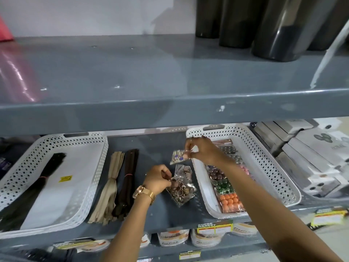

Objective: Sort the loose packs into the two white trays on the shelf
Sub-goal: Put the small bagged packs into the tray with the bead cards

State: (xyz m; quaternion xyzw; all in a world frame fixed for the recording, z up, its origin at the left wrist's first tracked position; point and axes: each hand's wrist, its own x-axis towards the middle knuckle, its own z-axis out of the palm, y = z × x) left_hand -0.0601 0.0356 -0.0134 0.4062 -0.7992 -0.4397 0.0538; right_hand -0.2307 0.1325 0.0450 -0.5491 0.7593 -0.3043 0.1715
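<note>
- The right tray (272, 167), a white perforated one on the grey shelf (151, 144), serves as the landmark; it holds flat packs of buttons (229, 197) in a row (orange nearest the front edge, green and brown behind).
- Right hand (202, 150) hovers over the tray's left rim, fingers pinched closed on a small clear pack with purple pieces (177, 157), held just left of that rim and clear of the shelf.
- Left hand (158, 178) is further left of the tray, fingertips closed on the top of a loose clear pack of metallic buttons (181, 188) lying on the shelf just beside the tray's left wall; a gold watch (142, 192) sits on that wrist.
- Left again lie two loose bundles, one brown (125, 182) and one beige (111, 186), side by side and touching.
- Farthest left stands the left tray (79, 178), holding a black bundle (39, 184).
- Right of the landmark tray, grey boxes (306, 157) are stacked.
</note>
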